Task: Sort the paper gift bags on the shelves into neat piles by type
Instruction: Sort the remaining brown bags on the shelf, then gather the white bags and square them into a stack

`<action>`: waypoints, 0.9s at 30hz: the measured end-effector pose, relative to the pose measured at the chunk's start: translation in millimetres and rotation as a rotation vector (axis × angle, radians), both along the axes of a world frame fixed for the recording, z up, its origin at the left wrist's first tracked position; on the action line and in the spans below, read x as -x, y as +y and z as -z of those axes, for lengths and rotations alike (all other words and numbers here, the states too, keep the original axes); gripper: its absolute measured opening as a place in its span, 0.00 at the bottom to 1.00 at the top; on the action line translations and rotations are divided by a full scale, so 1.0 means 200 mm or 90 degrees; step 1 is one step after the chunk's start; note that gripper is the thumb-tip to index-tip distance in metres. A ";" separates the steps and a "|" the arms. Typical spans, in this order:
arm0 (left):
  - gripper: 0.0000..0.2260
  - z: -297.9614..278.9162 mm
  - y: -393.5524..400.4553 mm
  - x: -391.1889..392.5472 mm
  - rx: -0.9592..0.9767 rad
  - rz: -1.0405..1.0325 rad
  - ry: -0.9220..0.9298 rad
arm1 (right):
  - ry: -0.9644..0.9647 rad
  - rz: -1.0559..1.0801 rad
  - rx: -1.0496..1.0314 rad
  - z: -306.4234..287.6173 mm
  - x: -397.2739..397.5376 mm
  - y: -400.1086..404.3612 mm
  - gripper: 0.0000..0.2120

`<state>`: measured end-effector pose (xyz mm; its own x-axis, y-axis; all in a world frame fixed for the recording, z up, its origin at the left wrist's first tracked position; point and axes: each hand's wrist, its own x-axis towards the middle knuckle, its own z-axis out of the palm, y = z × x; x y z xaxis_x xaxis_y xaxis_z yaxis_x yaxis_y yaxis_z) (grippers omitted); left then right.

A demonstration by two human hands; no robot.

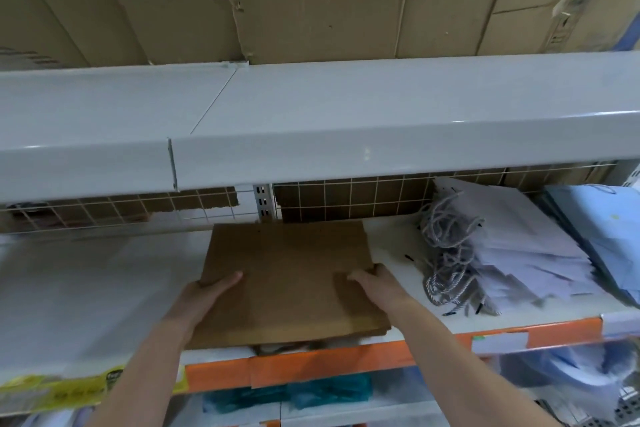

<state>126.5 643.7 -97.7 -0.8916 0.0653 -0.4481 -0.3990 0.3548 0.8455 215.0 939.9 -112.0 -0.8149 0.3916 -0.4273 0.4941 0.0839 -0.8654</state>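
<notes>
Both hands, left hand [211,291] and right hand [375,284], gripping flat brown kraft bags [291,274], white corded bags [512,253] beside

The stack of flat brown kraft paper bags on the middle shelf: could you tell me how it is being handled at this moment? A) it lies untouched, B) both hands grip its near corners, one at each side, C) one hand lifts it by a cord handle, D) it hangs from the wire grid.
B: the left hand and the right hand each grip a near corner of the stack of flat brown kraft paper bags, which rests on the white shelf.
</notes>
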 end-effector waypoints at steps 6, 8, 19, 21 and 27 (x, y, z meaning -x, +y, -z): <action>0.26 0.02 -0.11 0.06 0.040 -0.033 0.017 | 0.004 -0.057 -0.018 0.03 0.06 -0.08 0.23; 0.31 0.04 -0.18 0.07 0.071 -0.039 0.009 | 0.004 -0.083 -0.003 0.03 0.09 -0.13 0.23; 0.33 -0.02 -0.11 0.12 0.444 0.104 0.252 | 0.069 -0.142 -0.113 -0.02 0.11 -0.14 0.37; 0.24 0.00 -0.03 0.13 0.512 0.152 0.298 | 0.059 -0.135 -0.099 -0.05 0.10 -0.10 0.38; 0.28 -0.06 0.28 0.06 0.598 0.132 0.314 | 0.107 -0.088 -0.163 -0.26 0.02 0.21 0.24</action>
<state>113.9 699.8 -86.0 -0.9986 0.0523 0.0075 0.0525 0.9666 0.2508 210.6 981.2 -59.9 -0.9184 0.3499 -0.1848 0.3153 0.3649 -0.8760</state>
